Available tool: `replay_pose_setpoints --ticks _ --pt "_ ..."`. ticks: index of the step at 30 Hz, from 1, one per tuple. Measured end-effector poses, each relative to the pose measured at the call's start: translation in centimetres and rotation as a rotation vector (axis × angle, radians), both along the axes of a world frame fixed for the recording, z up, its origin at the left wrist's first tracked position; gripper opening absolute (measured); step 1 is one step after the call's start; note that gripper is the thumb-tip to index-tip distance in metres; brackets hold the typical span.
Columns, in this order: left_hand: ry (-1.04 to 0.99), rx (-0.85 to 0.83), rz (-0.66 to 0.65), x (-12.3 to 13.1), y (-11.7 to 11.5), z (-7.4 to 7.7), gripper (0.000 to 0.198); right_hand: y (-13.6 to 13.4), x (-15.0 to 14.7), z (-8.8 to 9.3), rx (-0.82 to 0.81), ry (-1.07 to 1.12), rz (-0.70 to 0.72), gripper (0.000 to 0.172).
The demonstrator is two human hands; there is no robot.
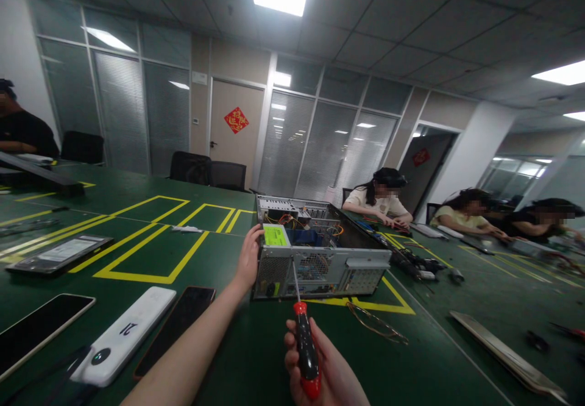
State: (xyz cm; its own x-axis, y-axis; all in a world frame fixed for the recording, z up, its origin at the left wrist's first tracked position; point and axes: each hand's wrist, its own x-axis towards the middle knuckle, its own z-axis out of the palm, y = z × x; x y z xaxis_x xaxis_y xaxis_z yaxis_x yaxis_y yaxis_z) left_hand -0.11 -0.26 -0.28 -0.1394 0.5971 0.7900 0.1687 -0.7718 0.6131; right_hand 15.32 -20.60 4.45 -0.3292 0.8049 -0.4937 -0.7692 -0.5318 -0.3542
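An opened metal computer case (pixel 338 266) lies on the green table in front of me, its back panel facing me. Inside it, cables and a power supply with a bright green label (pixel 275 235) show at the left corner. My left hand (pixel 249 256) rests against that left side, beside the power supply; its fingertips are partly hidden by the case edge. In my right hand (pixel 320 363) is a screwdriver (pixel 307 348) with a red and black handle. Its shaft points up at the back panel, the tip by the power supply's edge; whether it touches a screw I cannot tell.
At left lie a hard drive (pixel 61 253), a white device marked 21 (pixel 132 333) and two phones, one dark (pixel 180 327), one pale-edged (pixel 41 330). Right of the case are thin wires (pixel 377 324), a metal strip (pixel 503 351) and black cables (pixel 415 259). Several people sit around.
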Motion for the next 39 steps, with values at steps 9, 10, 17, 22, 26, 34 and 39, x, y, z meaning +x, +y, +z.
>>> replay_pose_setpoints --ticks 9,10,17,22,26,34,39 --pt "0.005 -0.011 -0.006 -0.1 -0.1 0.1 0.046 0.1 1.2 -0.9 0.149 0.208 0.148 0.034" --pt "0.003 -0.013 -0.004 -0.1 -0.1 0.1 0.046 0.1 1.3 -0.9 0.144 0.198 0.163 0.034" --pt "0.001 -0.016 -0.009 -0.1 -0.1 0.0 0.044 0.0 1.7 0.3 0.058 0.127 0.137 0.032" --pt "-0.007 -0.014 -0.012 0.0 -0.1 0.0 0.043 0.0 2.4 0.1 0.138 0.291 0.138 0.024" --pt "-0.009 -0.004 -0.009 0.0 0.1 -0.1 0.044 0.1 2.5 -0.4 0.173 0.298 0.139 0.028" --pt "-0.015 -0.009 -0.015 -0.2 0.1 -0.1 0.044 -0.1 1.5 0.6 0.05 0.128 0.088 0.025" --pt "-0.013 -0.02 -0.018 -0.2 0.0 0.0 0.044 -0.1 2.3 0.0 0.142 0.289 0.138 0.028"
